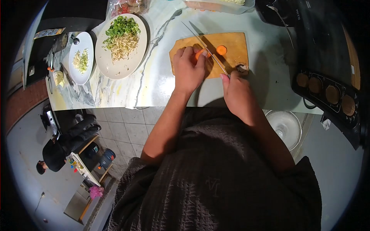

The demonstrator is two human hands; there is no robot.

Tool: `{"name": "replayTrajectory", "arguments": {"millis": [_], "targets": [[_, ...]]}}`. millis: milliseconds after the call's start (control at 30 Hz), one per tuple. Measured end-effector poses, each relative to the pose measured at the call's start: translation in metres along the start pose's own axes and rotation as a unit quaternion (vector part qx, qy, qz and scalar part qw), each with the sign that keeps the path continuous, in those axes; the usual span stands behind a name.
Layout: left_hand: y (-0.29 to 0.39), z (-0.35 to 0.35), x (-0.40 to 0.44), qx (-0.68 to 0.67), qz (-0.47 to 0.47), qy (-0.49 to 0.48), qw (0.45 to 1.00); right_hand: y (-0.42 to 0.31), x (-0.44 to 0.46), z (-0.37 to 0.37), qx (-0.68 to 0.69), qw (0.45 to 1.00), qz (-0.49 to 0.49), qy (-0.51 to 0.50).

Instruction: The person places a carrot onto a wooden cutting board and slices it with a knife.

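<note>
On a wooden cutting board (185, 43), my left hand (189, 69) presses its fingers round a carrot (199, 54). My right hand (238, 91) is closed round the handle of a knife (213, 55), whose blade slants up and left over the board, at the right side of the carrot. A round carrot slice (221, 50) lies flat to the right of the blade. The knife's handle is mostly hidden in my right hand, near a dark round mark on the board's lower right corner.
To the left are a plate (102, 61) of chopped greens and sprouts and a smaller oval dish (81, 80) with chopped bits and a spoon. A plastic container (216, 7) sits at the back. A stove (327, 82) stands at right. Another person (54, 154) is at far left.
</note>
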State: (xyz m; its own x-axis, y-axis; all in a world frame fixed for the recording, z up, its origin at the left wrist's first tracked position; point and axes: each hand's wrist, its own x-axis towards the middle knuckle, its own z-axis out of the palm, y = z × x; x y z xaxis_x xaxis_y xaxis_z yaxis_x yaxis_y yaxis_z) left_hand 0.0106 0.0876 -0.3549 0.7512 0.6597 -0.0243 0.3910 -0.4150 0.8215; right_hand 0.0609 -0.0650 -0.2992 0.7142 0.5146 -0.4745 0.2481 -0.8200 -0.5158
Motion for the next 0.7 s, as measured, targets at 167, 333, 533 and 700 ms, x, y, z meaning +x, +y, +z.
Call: {"name": "replayTrajectory", "arguments": {"millis": [167,333,533,700], "targets": [[0.0,-0.001,-0.001,0.005,-0.005,-0.008,1.0,0.003,0.002,0.002,0.025,1.0,0.007,-0.015],[-0.002,-0.001,-0.001,0.011,0.008,-0.016,1.0,0.002,0.004,0.0,0.008,1.0,0.012,-0.016],[-0.001,-0.002,0.001,0.004,0.007,-0.018,1.0,-0.003,0.007,-0.007,0.025,0.998,0.022,-0.058],[-0.001,-0.001,0.001,0.007,0.006,-0.03,1.0,0.002,0.021,0.005,0.049,0.998,-0.026,-0.005]]}}
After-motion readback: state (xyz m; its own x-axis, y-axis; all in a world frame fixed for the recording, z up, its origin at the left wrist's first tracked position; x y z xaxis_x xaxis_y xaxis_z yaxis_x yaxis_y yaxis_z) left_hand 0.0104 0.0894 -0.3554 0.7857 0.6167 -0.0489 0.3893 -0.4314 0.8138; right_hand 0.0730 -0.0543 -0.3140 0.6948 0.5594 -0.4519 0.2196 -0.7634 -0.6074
